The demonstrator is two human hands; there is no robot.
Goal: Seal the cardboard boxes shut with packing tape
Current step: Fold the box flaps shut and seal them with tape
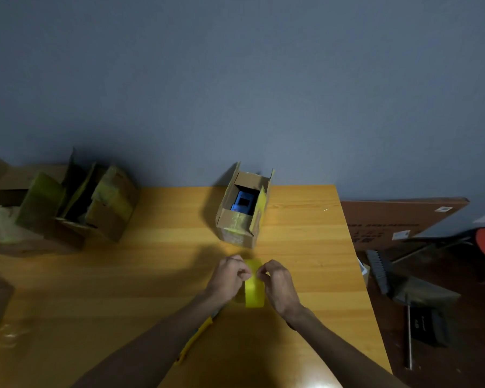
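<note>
The scene is dim, with warm light pooling on the wooden table (305, 247) near the small open box (235, 224), whose soft shadow falls to its left, while the yellow tape roll (254, 292) shows brightest. The left side sinks into murk, the larger boxes (109, 208) smeared and soft. The wide lens bows the table's edges, with faint glare at lower left.

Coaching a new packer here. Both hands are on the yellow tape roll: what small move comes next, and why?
Likely peel the tape end free. The left hand and right hand pinch the top of the yellow tape roll, no strip is drawn out yet, and the small cardboard box beyond stands open with its flaps up.
</note>
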